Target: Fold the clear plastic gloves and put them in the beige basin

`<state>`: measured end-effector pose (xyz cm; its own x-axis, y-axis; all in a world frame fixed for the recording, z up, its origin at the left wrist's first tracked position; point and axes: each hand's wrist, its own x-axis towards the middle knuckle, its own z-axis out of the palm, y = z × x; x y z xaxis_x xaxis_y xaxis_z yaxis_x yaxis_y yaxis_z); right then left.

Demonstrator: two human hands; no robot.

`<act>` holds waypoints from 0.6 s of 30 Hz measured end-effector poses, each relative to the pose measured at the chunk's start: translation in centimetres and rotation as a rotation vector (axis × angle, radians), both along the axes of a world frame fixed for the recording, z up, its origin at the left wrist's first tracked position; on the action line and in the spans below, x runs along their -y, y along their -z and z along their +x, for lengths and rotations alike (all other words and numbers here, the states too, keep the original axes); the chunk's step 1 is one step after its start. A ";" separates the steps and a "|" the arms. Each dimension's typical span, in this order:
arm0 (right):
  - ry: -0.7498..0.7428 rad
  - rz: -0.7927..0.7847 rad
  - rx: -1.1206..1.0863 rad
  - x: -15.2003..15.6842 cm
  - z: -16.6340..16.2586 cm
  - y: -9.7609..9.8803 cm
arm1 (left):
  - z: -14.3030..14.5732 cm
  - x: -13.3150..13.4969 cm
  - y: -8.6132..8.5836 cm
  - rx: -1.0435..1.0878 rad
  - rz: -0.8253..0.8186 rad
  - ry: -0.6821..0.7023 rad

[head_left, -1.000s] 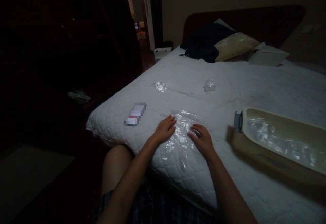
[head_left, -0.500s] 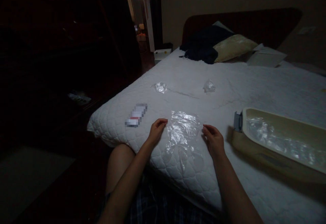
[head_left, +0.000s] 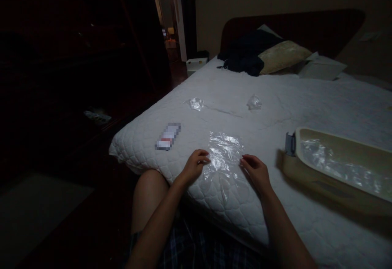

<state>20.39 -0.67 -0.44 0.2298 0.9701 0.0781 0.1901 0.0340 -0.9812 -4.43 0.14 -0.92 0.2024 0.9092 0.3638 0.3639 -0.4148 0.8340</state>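
A clear plastic bag [head_left: 225, 148] lies spread out and wrinkled on the white quilted bed cover, its lower part hard to tell from the cover. My left hand [head_left: 196, 166] is at the bag's left edge, thumb and fingers slightly apart. On the opposite edge is my right hand [head_left: 256, 173], fingertips close to the plastic and also a little apart. Whether either hand touches the bag is not clear. Farther back on the bed sit two small crumpled clear bags, the left one [head_left: 196, 103] and the right one [head_left: 254, 102].
A beige plastic bin [head_left: 330, 195] with a grey latch stands at the right, holding clear plastic. To the left lies a blurred-out flat object [head_left: 168, 136]. Dark clothing [head_left: 245, 54] and a beige pillow [head_left: 284, 56] are near the headboard [head_left: 294, 24].
Both hands have moved down along the bag's sides, toward me. My left thumb and fingers are farther apart than before. The view has shifted slightly.
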 end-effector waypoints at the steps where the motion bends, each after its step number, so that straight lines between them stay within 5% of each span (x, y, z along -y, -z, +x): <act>1: -0.033 0.004 0.053 0.2 -0.2 0.0 | 0.1 0.2 0.0 -0.058 0.019 0.008; 4: -0.124 0.041 0.156 0.7 -0.6 0.2 | 0.1 0.3 0.0 -0.122 0.058 0.032; 8: -0.112 0.025 0.115 0.6 -0.5 0.1 | 0.0 -0.3 0.2 0.082 0.030 -0.060; 13: 0.072 0.002 -0.132 -0.6 1.1 0.0 | -0.2 -2.2 -0.1 0.417 -0.158 -0.244; 18: 0.113 -0.096 -0.195 -3.2 2.4 -0.5 | 0.3 -5.0 -1.6 0.487 -0.370 -0.234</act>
<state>22.83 2.49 0.10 0.3387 0.9383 -0.0698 -0.0063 -0.0719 -0.9974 -4.12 5.14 0.63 -0.1246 0.9920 0.0189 -0.0454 -0.0248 0.9987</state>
